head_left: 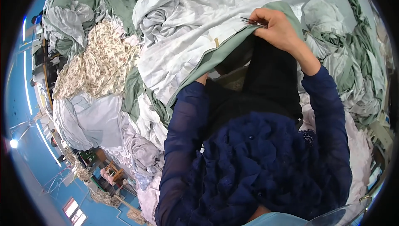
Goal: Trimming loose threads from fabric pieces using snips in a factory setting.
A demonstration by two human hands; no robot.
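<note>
Spread over my lap is a large white cloth [174, 59] with a sage-green border [208, 61] along its near edge. A small tan tag [216, 42] shows close to that edge. My right hand [276, 28] is closed around thread snips [248, 20], their dark pointed blades directed left over the white side. Its fingers also touch the green border. Of my left hand [202, 79], only the wrist shows; the fingers are hidden beneath the cloth, so I cannot tell their pose.
Heaped fabric surrounds me: a floral cream cloth [97, 61] and a pale grey one [89, 120] on the left, green and white cloth [353, 64] on the right. Beyond the left heap stand a wooden chair [112, 172] and a blue wall [45, 159].
</note>
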